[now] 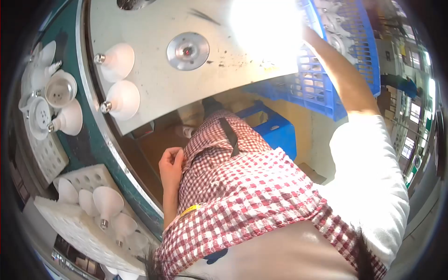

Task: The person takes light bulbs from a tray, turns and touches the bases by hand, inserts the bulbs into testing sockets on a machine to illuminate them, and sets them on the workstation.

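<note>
My left hand [171, 161] hangs beside the checked apron [252, 182], below the worktable's edge, with its fingers curled together; whether anything is in them is hidden. My right arm reaches forward to the blue crate [317, 84] at the upper right, and its hand is lost in the bright glare. On the pale worktable [154, 93], a round metal disc [188, 51] lies near the middle. Two white lamp bulbs [119, 61] [124, 100] rest on their sides at the table's left edge, metal bases pointing left.
A green conveyor [93, 144] with a metal rail runs along the left, carrying several bulbs and white foam trays [84, 233]. A blue stool [275, 135] stands under the worktable. White parts fill the blue crate. A person in blue [408, 87] is far right.
</note>
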{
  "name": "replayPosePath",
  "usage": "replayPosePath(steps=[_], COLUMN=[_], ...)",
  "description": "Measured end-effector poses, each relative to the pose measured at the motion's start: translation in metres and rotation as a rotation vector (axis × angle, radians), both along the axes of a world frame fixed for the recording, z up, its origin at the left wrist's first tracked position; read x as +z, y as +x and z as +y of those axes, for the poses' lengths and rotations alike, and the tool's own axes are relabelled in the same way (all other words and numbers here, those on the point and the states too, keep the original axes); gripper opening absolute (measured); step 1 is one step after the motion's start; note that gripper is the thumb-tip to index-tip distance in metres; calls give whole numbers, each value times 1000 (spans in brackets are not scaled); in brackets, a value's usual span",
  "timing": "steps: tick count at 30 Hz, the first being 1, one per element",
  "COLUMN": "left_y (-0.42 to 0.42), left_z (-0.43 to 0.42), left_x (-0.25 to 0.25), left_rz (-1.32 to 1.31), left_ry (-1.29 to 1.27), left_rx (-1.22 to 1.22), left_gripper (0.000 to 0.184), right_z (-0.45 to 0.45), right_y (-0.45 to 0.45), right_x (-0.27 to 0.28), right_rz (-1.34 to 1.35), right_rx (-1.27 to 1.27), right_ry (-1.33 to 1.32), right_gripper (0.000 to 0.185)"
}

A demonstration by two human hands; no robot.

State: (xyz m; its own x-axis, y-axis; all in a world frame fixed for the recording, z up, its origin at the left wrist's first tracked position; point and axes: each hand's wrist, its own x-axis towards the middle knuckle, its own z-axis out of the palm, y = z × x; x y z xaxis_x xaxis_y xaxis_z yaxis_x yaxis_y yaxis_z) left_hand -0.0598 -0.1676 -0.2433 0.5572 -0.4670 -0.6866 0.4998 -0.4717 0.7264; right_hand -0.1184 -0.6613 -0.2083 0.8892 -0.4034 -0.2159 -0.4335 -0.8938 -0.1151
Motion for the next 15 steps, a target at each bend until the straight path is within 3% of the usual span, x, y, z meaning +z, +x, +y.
replayPosePath(steps=[2, 4, 6, 7, 9, 10, 12, 14, 15], left_y=[-2, -3, -2, 0, 2, 3, 2, -1, -1], left_z=[0, -1, -1, -4, -7, -5, 0, 2, 3], left_x=[2, 0, -1, -1, 1, -3, -7, -10, -13], left_rz=[53, 55, 34, 18, 5, 21, 30, 16, 40], left_ry=[-38, -46, -45, -43, -28, -77, -95, -95, -85], left_rx=[25, 28, 21, 8, -4, 12, 38, 58, 61], left_gripper=[10, 11, 11, 12, 12, 12, 12, 12, 12], right_z=[-7, -1, 4, -3, -5, 4, 22, 54, 74], right_y=[-2, 1, 5, 3, 9, 8, 21, 35, 42], right_x=[4, 10, 9, 0, 0, 9, 36, 60, 60], right_rz=[-8, 9, 89, 34, -118, 43, 98, -141, -131], right_rx=[53, 48, -38, 8, -207, -22, -67, 177, 186], right_ry=[47, 87, 9, -25, 560, -21, -25, 64, 54], right_gripper=[110, 108, 75, 81, 96, 94, 93, 93, 93])
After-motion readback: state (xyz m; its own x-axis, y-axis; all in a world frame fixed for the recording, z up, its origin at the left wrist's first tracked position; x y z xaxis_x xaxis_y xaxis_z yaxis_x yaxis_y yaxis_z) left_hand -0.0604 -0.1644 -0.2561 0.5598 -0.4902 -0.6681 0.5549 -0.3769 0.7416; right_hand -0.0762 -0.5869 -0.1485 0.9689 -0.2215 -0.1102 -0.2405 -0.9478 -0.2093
